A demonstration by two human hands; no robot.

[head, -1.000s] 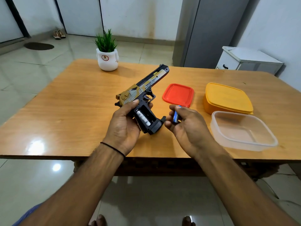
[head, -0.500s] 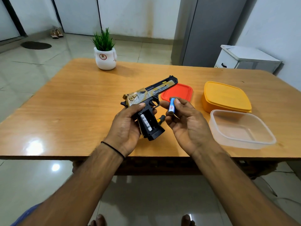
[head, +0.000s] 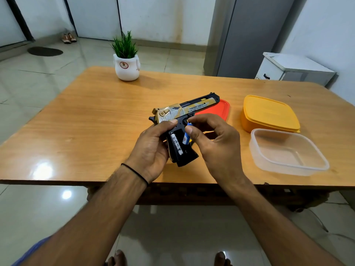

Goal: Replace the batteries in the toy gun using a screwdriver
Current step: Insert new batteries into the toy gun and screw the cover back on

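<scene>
One battery point(head: 176, 144) sits in the open grip of the toy gun point(head: 184, 110), gripped by left hand point(head: 151, 150) above the worktop point(head: 86, 131) near edge; right hand point(head: 215, 143) pinches second battery point(head: 186, 138) beside it.

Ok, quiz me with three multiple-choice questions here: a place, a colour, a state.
1. The potted plant stands: A) at the table's far edge B) on the floor C) on a chair.
2. The flat lid behind the toy gun's barrel is: A) green B) red C) white.
3. The right hand: A) lies flat B) pinches a battery C) grips a screwdriver.
Answers: 1 A, it sits on the tabletop far from the person; 2 B, plainly red; 3 B, it pinches the blue-white battery.
</scene>
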